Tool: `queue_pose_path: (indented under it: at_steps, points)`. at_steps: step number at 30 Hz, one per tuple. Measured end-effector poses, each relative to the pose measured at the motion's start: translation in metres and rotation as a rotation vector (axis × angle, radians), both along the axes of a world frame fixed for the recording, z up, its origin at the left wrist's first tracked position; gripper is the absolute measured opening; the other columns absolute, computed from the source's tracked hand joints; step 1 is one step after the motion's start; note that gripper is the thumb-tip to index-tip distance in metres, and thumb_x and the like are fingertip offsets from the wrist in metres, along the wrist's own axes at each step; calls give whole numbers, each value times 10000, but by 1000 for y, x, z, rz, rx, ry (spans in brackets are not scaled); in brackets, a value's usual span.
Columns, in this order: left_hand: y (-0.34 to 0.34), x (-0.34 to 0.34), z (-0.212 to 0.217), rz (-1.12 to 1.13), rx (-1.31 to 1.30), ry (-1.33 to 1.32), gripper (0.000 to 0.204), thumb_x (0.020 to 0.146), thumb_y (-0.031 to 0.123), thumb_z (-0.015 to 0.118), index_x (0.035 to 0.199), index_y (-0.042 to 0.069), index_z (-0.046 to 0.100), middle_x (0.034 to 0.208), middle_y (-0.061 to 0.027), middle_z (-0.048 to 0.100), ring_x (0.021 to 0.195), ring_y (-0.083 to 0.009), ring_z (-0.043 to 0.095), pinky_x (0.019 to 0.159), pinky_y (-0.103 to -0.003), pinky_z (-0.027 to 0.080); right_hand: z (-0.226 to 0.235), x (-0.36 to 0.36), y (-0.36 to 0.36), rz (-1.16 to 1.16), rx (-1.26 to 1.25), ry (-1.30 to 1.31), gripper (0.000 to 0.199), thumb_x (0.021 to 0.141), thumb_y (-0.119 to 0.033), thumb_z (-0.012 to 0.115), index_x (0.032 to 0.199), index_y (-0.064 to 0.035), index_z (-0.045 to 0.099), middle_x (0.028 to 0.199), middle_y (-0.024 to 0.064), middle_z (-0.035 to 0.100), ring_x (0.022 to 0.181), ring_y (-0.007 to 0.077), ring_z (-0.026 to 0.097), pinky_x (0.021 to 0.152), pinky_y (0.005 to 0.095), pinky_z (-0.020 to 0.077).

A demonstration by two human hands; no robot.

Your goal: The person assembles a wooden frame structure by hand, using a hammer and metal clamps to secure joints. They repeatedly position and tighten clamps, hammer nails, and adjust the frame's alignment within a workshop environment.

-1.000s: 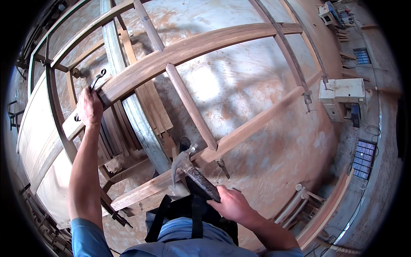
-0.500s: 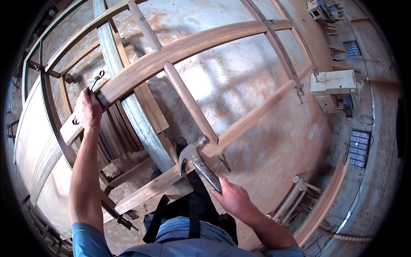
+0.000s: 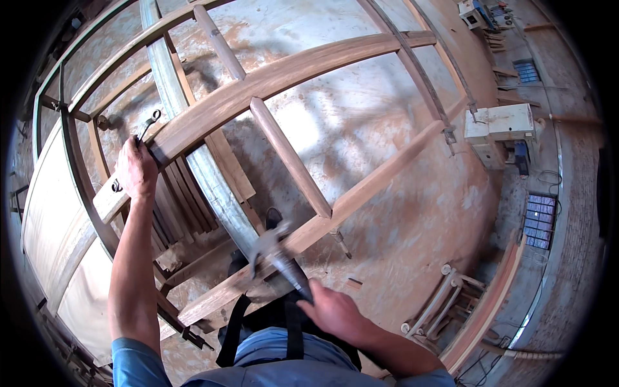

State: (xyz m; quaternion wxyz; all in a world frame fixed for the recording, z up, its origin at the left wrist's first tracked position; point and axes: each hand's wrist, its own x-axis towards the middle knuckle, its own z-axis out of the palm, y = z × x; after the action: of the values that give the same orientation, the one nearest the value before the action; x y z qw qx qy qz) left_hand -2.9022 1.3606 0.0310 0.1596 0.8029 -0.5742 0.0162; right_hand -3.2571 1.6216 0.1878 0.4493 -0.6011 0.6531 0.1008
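My left hand (image 3: pixel 137 169) is closed on a dark ring spanner (image 3: pixel 149 122) and rests on a wide wooden rail (image 3: pixel 213 106). One ring end sticks out past the fingers; another ring (image 3: pixel 116 186) shows beside the hand. My right hand (image 3: pixel 335 313) grips the handle of a claw hammer (image 3: pixel 290 272). The hammer's head is smeared by motion, over the nearer wooden rail (image 3: pixel 374 187) close to my body. Between the two rails runs a rounded wooden crosspiece (image 3: pixel 290 158), seated at both ends.
A grey metal beam (image 3: pixel 222 193) passes beneath the frame. Long bar clamps (image 3: pixel 419 64) cross it at the right, and a clamp end (image 3: pixel 338 242) hangs below the near rail. Pale curved panels (image 3: pixel 61 213) stand left. On the floor at right are a white machine (image 3: pixel 500 126) and small wooden frames (image 3: pixel 445 300).
The hammer and my right hand have moved left and slightly nearer my body, away from the crosspiece joint. My left hand stays on the rail with the spanner; the view has shifted slightly.
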Motion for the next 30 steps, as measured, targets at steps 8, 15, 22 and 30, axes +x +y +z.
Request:
queue_pose_path:
  at_steps: [8, 15, 22, 30]
  points:
    - [1, -1, 5, -2, -8, 2, 237, 943, 261, 490, 1076, 91, 588, 1002, -133, 654, 992, -308, 597, 842, -428, 430, -5, -10, -5, -74, -70, 147, 399, 873, -370, 643, 980, -19, 487, 748, 195, 653, 662, 380, 658, 567, 466, 530]
    - [3, 1, 5, -3, -27, 23, 238, 932, 248, 502, 1084, 84, 584, 991, -130, 655, 990, -305, 598, 862, -423, 424, -3, -35, -20, 9, -33, 246, 391, 873, -374, 637, 966, -28, 481, 773, 183, 658, 686, 369, 665, 566, 478, 524]
    - [3, -1, 3, -18, -43, 28, 225, 920, 236, 516, 1076, 83, 571, 1021, -120, 647, 1009, -292, 592, 862, -427, 417, 2, -7, 0, 50, 7, 103, 405, 875, -375, 639, 991, -14, 495, 771, 220, 644, 734, 410, 648, 635, 483, 520]
    - [2, -1, 1, -12, -69, 0, 218, 921, 236, 517, 1074, 94, 581, 996, -114, 653, 986, -290, 600, 850, -425, 418, 10, 16, 2, 46, 24, 31, 362, 897, -339, 617, 962, -10, 479, 715, 209, 634, 671, 398, 647, 591, 482, 520]
